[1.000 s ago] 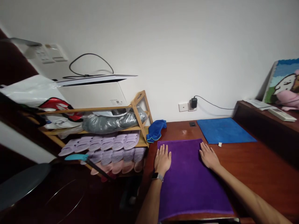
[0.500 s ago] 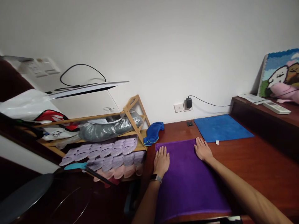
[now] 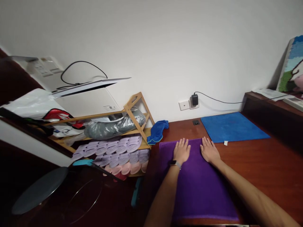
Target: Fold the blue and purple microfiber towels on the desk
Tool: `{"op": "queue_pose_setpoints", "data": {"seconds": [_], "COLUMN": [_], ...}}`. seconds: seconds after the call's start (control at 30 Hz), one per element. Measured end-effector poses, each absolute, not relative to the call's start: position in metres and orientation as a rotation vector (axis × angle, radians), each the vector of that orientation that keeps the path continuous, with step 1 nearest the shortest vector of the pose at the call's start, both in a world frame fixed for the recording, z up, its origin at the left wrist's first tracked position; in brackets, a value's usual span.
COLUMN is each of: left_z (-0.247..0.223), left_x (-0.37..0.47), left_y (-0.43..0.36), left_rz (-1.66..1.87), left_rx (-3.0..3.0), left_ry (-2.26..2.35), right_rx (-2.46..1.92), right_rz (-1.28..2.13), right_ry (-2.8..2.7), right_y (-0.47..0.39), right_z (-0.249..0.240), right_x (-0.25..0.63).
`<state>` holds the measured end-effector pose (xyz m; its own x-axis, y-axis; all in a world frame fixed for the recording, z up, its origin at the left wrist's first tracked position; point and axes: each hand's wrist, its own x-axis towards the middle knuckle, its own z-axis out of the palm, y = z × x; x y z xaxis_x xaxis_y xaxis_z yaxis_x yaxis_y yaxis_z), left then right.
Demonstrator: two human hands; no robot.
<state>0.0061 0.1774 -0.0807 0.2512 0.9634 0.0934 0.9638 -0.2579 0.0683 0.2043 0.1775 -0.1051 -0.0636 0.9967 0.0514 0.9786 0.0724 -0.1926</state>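
Compared w/ the prev. views, I see the L hand (image 3: 181,152) has moved inward from the L edge of the purple cloth (image 3: 201,189), so its gap to the R hand (image 3: 210,152) is now smaller. On my cam feed, the painted pic. (image 3: 293,60) and pink plush toy (image 3: 299,82) are now cut off more at R side.

White-and-red plastic bag (image 3: 28,101): is showing dark lettering (image 3: 67,130), possibly "ope"; reading uncertain. White box (image 3: 87,102): is bearing a printed label (image 3: 110,107), small lines beside a dark square code, too small to read. Blue cloth (image 3: 233,126): white tag (image 3: 225,143) is protruding at near edge, showing no legible print.
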Motion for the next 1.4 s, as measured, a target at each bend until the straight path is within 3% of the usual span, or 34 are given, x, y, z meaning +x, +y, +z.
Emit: {"op": "queue_pose_setpoints", "data": {"seconds": [0.17, 0.3, 0.6, 0.83, 0.97, 1.2, 1.4], "left_z": [-0.072, -0.077, -0.087, -0.062, -0.055, -0.087, -0.081], "left_x": [-0.099, -0.125, -0.12, -0.111, -0.057, 0.059, -0.039], "left_y": [0.175, 0.173, 0.175, 0.163, 0.151, 0.135, 0.136], "left_rz": [-0.135, -0.152, -0.271, -0.36, -0.363, -0.32, -0.217], "left_rx": [-2.297, -2.257, -2.219, -2.212, -2.335, -2.606, -2.373], "left_ry": [-2.093, -2.12, -2.111, -1.987, -1.833, -1.74, -2.029], "right_rx": [-2.031, -2.043, -2.072, -2.065, -1.989, -1.968, -1.986], "right_rz": [0.167, 0.129, 0.068, 0.052, 0.073, 0.147, 0.138], "right_ry": [-2.176, -2.201, -2.212, -2.193, -2.207, -2.244, -2.238], "right_y": [0.177, 0.178, 0.151, 0.136, 0.138, 0.138, 0.14], "right_z": [-0.108, -0.105, -0.105, -0.107, -0.107, -0.107, -0.116], "right_x": [0.205, 0.205, 0.208, 0.21, 0.21, 0.214, 0.216]}}
